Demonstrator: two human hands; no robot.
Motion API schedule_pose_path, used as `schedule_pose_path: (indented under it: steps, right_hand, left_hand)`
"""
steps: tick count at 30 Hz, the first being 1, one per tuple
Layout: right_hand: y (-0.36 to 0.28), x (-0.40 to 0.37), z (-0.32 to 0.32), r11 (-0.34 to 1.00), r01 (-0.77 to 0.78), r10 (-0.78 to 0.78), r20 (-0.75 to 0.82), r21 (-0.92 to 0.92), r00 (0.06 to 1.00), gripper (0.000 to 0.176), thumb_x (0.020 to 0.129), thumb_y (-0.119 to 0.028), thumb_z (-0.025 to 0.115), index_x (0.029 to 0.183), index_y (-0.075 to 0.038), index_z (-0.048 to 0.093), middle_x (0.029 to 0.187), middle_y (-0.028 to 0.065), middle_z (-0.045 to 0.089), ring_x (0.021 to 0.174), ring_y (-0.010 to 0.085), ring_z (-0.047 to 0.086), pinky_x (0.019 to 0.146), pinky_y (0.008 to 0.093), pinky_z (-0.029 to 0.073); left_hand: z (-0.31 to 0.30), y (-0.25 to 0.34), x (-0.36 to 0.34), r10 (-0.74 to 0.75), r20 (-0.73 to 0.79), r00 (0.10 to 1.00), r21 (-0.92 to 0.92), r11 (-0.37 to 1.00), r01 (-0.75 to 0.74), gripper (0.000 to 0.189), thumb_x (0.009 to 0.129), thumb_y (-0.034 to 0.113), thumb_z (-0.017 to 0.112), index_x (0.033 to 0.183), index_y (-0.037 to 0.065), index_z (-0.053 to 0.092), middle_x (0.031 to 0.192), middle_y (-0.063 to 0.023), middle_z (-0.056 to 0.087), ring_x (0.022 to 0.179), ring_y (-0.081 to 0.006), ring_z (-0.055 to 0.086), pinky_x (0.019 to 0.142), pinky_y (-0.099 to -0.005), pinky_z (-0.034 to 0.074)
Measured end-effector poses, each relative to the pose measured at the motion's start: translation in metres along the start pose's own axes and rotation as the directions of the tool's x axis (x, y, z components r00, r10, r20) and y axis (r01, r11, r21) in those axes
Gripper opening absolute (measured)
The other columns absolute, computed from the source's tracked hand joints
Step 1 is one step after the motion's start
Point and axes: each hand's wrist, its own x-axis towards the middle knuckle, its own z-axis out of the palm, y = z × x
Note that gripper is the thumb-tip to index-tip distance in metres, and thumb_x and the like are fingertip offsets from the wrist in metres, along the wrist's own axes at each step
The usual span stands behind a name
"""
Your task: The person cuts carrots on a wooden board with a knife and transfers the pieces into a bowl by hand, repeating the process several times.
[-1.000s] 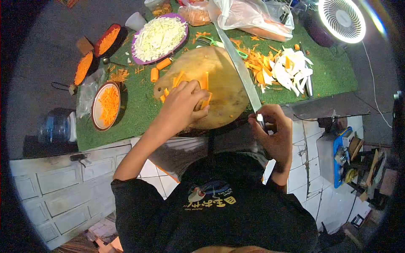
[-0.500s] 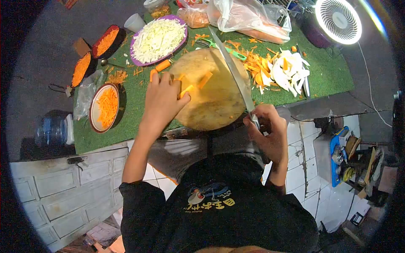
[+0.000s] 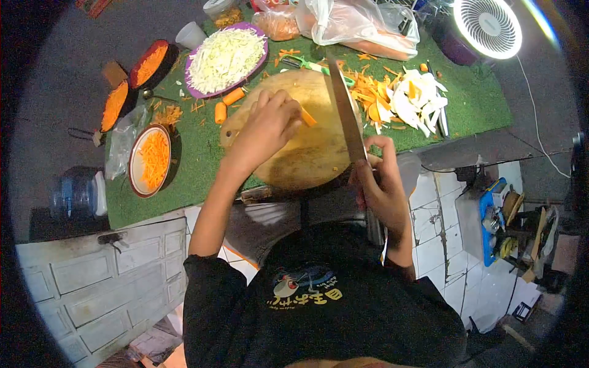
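On the round wooden cutting board point(image 3: 307, 159), my left hand point(image 3: 267, 126) is closed over carrot, with one orange carrot piece point(image 3: 308, 117) showing past its fingertips. My right hand point(image 3: 383, 184) grips the handle of a long knife point(image 3: 348, 113), whose blade points away from me over the board's right side. Two short carrot pieces point(image 3: 234, 96) rest left of the board. A purple plate point(image 3: 263, 59) of shredded cabbage is beyond them. Orange and white peelings point(image 3: 417, 101) are heaped to the right of the board.
A bowl of carrot shreds point(image 3: 154, 161) is at the left, with two dark dishes of shreds point(image 3: 149, 64) behind. A green peeler point(image 3: 304, 62), a plastic bag of carrots point(image 3: 368, 27) and a fan point(image 3: 488, 26) are at the back. A second knife point(image 3: 443, 121) lies right of the peelings.
My left hand has moved right from the carrot pieces at the board's left edge onto the pieces on the board. The knife has turned more upright in my right hand.
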Motion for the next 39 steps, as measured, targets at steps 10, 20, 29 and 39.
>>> schedule_pose_path:
  steps: [10,20,29,39]
  right_hand:
    - [0.007,0.031,0.021,0.944,0.170,-0.147,0.102,-0.282,0.984,0.045,0.106,-0.004,0.044,0.148,-0.007,0.027,0.070,-0.0002,0.051,0.052,0.0086,0.048,0.048,0.0273,0.041]
    - [-0.013,0.018,0.032,0.933,0.057,-0.023,0.099,-0.354,0.995,0.046,0.105,-0.001,0.039,0.149,-0.007,0.029,0.073,0.0037,0.049,0.063,0.0113,0.049,0.058,0.0305,0.042]
    - [0.005,0.010,0.039,0.879,0.029,0.020,0.096,-0.476,0.995,0.043,0.105,-0.002,0.044,0.146,-0.009,0.032,0.076,0.0201,0.056,0.067,0.0320,0.059,0.067,0.0409,0.047]
    - [-0.006,-0.002,0.050,0.855,0.041,0.053,0.166,-0.516,0.985,0.043,0.102,-0.002,0.046,0.143,-0.005,0.031,0.072,0.0323,0.060,0.074,0.0549,0.061,0.066,0.0632,0.043]
  left_hand:
    - [0.008,-0.001,0.002,-0.041,-0.074,0.996,-0.126,0.992,0.031,0.045,0.081,0.016,0.078,0.121,0.003,0.063,0.123,-0.0136,0.058,0.122,-0.0369,0.047,0.113,-0.0461,0.036]
    - [0.014,0.006,-0.017,0.011,-0.072,0.997,-0.099,0.995,-0.018,0.050,0.081,0.027,0.081,0.122,0.003,0.064,0.129,-0.0125,0.059,0.124,-0.0360,0.049,0.112,-0.0453,0.041]
    - [0.039,0.025,-0.035,-0.008,-0.339,0.941,-0.016,1.000,0.003,0.027,0.081,0.023,0.079,0.099,0.006,0.070,0.105,-0.0065,0.066,0.106,-0.0282,0.059,0.096,-0.0430,0.049]
    - [0.039,0.030,-0.037,-0.051,-0.330,0.943,-0.080,0.996,0.026,0.014,0.083,0.010,0.073,0.091,0.003,0.065,0.095,-0.0104,0.063,0.099,-0.0331,0.060,0.088,-0.0463,0.048]
